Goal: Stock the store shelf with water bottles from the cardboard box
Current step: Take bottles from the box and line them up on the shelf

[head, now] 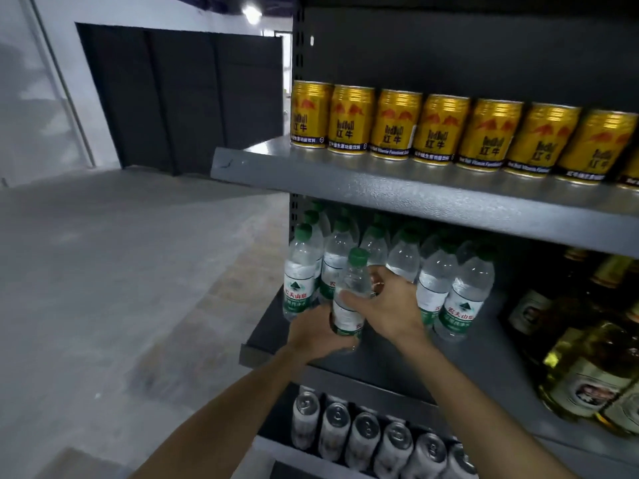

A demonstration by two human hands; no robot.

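Both hands clamp one water bottle (349, 299): left hand (316, 335) low, right hand (387, 311) mid-body. Long axis near-vertical, green cap up, over middle shelf (484, 354) near edge, amid stocked bottles (449, 288).

Clear water bottle (349, 299), green cap, white-green label, upright, slightly tilted, at front of middle shelf (484, 361). Stocked bottle rows (456, 292) at 12 and 3 o'clock of it.

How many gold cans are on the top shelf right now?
8: seven gold cans stand in one row along the top shelf, left to right; an eighth is cut off at the right edge. More may be hidden beyond.
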